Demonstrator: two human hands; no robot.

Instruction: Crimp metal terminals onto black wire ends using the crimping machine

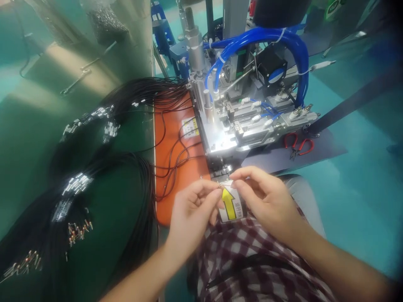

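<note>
My left hand (197,209) is closed in a pinch, with a thin wire (221,186) just showing at its fingertips. Close beside it, my right hand (267,201) pinches near the same fine wire, its thumb and forefinger almost together. The wire is too small to make out fully. Both hands are in front of the metal machine (220,138), above a white label with a yellow arrow (229,203). Black cables (171,167) loop across the orange plate (170,205) to the left of the hands.
Large bundles of black cables (135,167) with shiny metal ends (78,183) lie on the green table (103,235) at left. Red-handled cutters (294,147) rest on a grey surface at right. Thick blue air tubes (302,58) arch over the machine.
</note>
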